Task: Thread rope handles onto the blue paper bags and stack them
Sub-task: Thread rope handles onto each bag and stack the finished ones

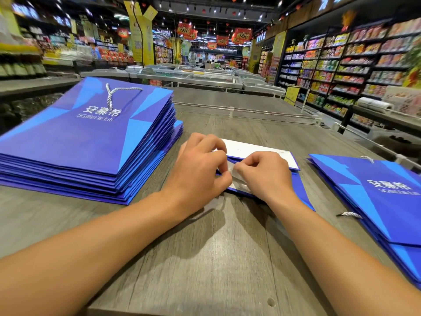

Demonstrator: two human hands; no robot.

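Head view showed a grey wood-grain bench (205, 258) in a supermarket, with both bare forearms reaching forward over it. Near the middle of the bench lay one flat blue paper bag (296, 185), its mouth turned toward the far side, so that the white inner face (257, 149) of the top edge was visible above the hands. The left hand (200, 165) had its fingers curled, and its thumb and fingertips pinched something white at the bag's top edge. The right hand (262, 172) was also curled and pinched the same white piece from the other side; the two hands were touching each other at the fingertips. I cannot tell whether this white piece was the rope end or a fold of paper, because the fingers hid most of it.

On the left stood a tall stack of bags (91, 156), all the same deep blue with lighter blue triangles and white Chinese characters. The top bag of this stack carried a white twisted rope handle (111, 96) lying on its face. On the right lay a lower pile of bags (382, 201) of the same print, with short white rope ends (350, 214) coming out at its near and far edges. Behind the bench were chest freezers (193, 76) and long shelves of goods (341, 65).
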